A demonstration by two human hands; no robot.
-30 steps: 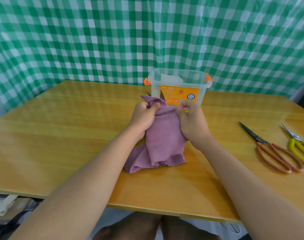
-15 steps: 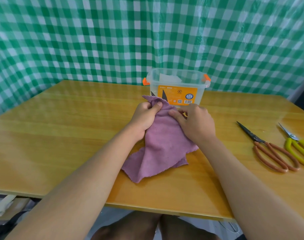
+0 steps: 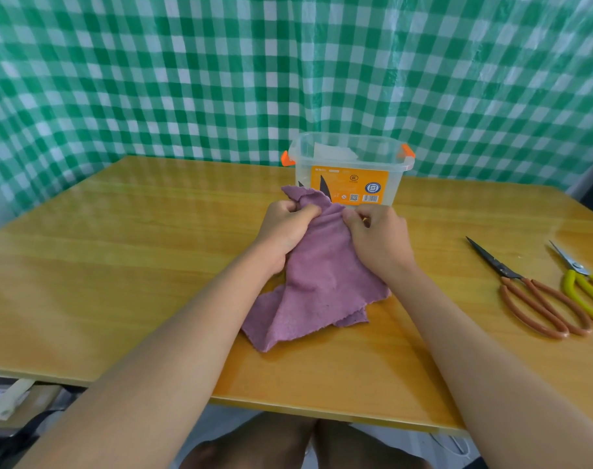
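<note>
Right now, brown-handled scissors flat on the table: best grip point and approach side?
Take the brown-handled scissors by the handle loops, coming from the person's side. They lie flat and closed, blades pointing away, loops nearest the person. The yellow-handled scissors lie close on their right, so approaching slightly from the left looks safer.

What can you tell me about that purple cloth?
The purple cloth is a soft, fuzzy, crumpled rag with ragged, uneven edges. Its upper end is bunched and lifted, gripped by the left hand and pinched by the right hand; its lower part lies on the wooden table, just in front of the clear plastic box.
</note>
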